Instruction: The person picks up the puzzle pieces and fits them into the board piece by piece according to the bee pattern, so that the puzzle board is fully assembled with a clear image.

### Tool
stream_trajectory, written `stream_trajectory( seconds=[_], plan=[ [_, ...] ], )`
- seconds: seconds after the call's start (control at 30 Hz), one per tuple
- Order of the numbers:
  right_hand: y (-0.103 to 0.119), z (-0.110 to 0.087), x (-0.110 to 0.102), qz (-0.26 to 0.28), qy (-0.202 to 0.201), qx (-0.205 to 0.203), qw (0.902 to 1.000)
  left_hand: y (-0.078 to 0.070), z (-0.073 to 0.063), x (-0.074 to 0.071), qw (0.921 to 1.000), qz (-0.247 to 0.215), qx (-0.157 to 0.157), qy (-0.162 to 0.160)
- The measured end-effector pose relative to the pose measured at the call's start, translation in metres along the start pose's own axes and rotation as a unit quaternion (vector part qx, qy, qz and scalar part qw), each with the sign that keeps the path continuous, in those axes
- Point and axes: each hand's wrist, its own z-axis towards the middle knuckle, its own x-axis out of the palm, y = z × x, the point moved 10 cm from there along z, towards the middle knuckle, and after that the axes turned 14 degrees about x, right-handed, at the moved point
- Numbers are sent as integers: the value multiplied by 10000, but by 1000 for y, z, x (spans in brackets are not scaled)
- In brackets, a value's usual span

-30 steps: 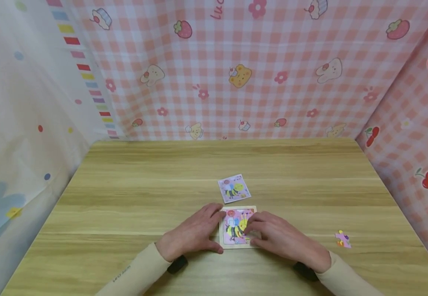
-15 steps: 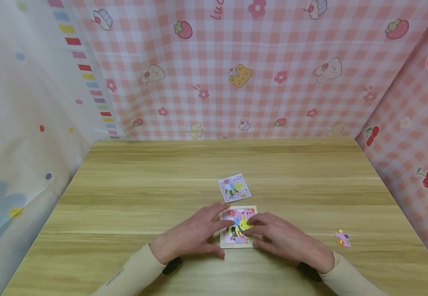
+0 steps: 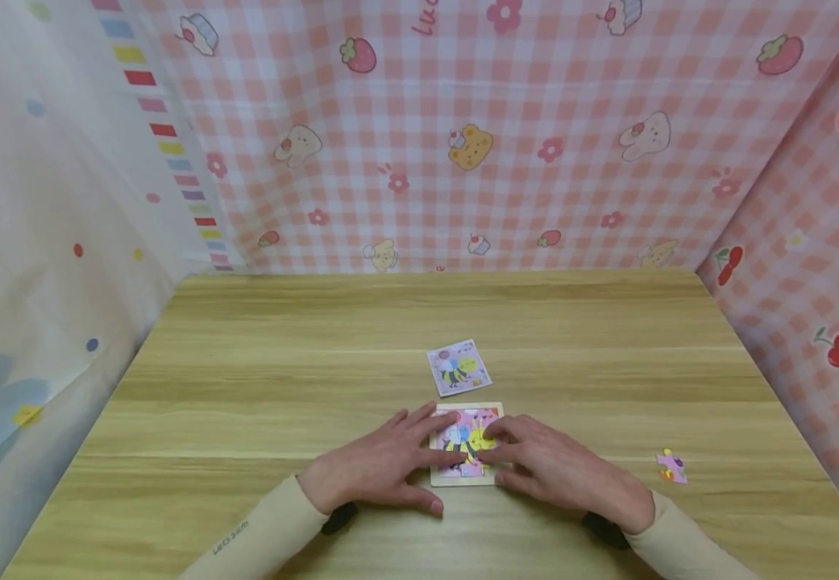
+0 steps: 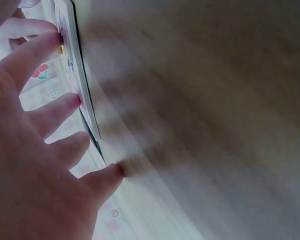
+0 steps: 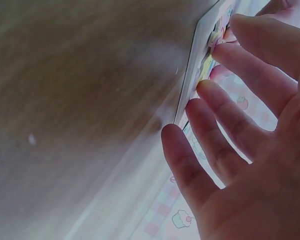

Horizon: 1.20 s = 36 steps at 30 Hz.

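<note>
A small jigsaw puzzle (image 3: pixel 474 417) with a bee picture lies in a pale frame near the table's front. My left hand (image 3: pixel 383 463) is spread, its fingertips on the left part of the puzzle and its thumb on the table below the frame. My right hand (image 3: pixel 553 463) reaches in from the right, index and middle fingertips touching the bee; its thumb is by the frame's right edge. In the right wrist view these fingers (image 5: pixel 255 75) are loosely extended and apart. Both hands cover parts of the picture. A loose puzzle piece (image 3: pixel 672 467), purple and yellow, lies to the right.
Just behind the frame lies a square card (image 3: pixel 459 368) with the same bee picture, slightly turned. The wood-grain table (image 3: pixel 281 346) is bounded by a pink checked curtain (image 3: pixel 419 105) at the back and printed cloths at both sides.
My left hand has shifted from the frame's left edge onto the puzzle, its fingers spreading and its index finger reaching toward the middle. My right hand stays at nearly the same spot.
</note>
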Motion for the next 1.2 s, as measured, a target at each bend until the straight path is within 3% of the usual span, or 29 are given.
stream_trajectory(
  seconds=[0.57, 0.87, 1.1, 1.2],
  plan=[
    [0, 2, -2, 117, 221, 117, 9996, 4, 0, -3, 9991, -391, -23, -131],
    [-1, 1, 1, 84, 340, 190, 9992, 14, -4, -12, 9973, -325, -354, -562],
    [-3, 0, 4, -1, 550, 303, 9980, 19, -3, -11, 9958, -254, -740, -476],
    [-1, 1, 3, 23, 438, 228, 9988, 21, -2, -10, 9950, -189, -883, -428]
  ],
)
